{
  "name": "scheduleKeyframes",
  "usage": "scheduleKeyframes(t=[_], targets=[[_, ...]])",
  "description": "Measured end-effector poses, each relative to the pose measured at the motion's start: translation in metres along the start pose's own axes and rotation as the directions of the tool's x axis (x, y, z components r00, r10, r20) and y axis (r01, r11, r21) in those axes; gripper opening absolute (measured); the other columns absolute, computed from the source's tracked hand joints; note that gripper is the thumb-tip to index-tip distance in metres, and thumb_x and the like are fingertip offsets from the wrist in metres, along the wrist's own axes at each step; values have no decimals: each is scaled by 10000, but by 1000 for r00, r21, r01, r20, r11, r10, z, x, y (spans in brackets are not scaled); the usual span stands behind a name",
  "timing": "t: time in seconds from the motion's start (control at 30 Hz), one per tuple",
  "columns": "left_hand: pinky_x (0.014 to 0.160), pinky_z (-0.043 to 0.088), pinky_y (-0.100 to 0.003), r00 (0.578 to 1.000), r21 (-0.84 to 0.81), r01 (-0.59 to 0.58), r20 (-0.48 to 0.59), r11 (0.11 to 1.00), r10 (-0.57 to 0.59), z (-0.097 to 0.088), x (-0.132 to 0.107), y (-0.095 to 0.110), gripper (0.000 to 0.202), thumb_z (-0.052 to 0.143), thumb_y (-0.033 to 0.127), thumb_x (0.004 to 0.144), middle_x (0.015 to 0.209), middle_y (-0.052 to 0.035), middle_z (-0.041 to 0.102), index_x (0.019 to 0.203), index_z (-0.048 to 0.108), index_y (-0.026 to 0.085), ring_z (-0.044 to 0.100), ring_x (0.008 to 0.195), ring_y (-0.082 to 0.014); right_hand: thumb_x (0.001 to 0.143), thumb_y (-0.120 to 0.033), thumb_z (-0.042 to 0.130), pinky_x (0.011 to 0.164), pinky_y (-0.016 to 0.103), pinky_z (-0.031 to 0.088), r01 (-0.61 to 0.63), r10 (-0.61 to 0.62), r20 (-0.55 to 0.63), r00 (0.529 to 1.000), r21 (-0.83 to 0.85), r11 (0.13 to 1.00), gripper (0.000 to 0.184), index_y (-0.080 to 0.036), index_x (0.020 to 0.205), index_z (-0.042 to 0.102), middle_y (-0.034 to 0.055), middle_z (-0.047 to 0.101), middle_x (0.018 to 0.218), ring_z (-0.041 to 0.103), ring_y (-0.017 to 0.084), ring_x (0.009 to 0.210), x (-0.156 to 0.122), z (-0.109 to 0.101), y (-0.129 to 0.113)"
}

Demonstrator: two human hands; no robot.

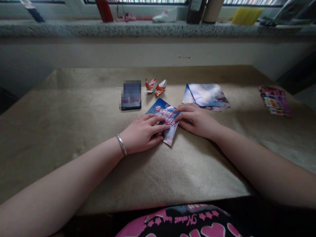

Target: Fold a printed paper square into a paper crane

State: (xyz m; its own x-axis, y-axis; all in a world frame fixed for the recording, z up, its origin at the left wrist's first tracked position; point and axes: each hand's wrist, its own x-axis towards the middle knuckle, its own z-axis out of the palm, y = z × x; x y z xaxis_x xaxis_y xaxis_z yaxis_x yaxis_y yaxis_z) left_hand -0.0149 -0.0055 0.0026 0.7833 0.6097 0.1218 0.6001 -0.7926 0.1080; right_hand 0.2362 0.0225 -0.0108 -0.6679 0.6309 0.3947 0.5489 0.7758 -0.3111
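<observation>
A folded sheet of blue printed paper with red and white lettering lies at the middle of the table. My left hand, a silver bangle at its wrist, rests flat across the paper's left and lower part, fingers stretched out. On the right edge lie the fingertips of my right hand, its fingers a little bent and apart. Parts of the paper are hidden under both hands. Just beyond it stands a folded orange and white paper figure.
A phone lies left of the paper figure. Blue printed sheets are stacked behind my right hand, and pink and red printed papers lie far right. Beyond the table, a stone windowsill holds several items, including a yellow sponge-like block.
</observation>
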Motion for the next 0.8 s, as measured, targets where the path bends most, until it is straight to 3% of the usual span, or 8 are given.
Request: scheduleKeyframes(t=[0.3,0.5,0.7,0.8], targets=[[995,369,-456,1000,11,18,9,1000,-18,1,-1,4,399,462,382,908,1317,-56,523,1293,536,311,473,1152,-262,884,-254,524,1002,443,402,-46,47,-23,999,16,999,155,-207,867,671,102,608,1183,534,234,1128,1,3,1],[991,369,-458,999,9,44,-5,999,-44,2,0,6,387,471,379,903,1304,-62,520,1274,557,309,464,1136,-260,849,-270,570,987,442,431,-185,192,-120,974,70,980,116,-207,871,665,116,580,1212,550,238,1130,2,7,3],[995,364,-454,999,-3,50,-16,999,-50,2,2,7,383,458,392,908,1294,-59,522,1265,567,308,462,1138,-259,836,-254,577,995,435,421,-285,300,-113,947,128,950,113,-195,876,664,116,618,1197,576,234,1109,4,7,3],[1014,340,-470,997,-3,76,-17,997,-76,1,2,9,380,453,416,909,1290,-46,533,1254,578,318,460,1141,-262,846,-256,564,924,409,458,-304,322,-104,941,157,940,138,-205,928,662,86,669,1085,613,219,1009,6,9,4]])
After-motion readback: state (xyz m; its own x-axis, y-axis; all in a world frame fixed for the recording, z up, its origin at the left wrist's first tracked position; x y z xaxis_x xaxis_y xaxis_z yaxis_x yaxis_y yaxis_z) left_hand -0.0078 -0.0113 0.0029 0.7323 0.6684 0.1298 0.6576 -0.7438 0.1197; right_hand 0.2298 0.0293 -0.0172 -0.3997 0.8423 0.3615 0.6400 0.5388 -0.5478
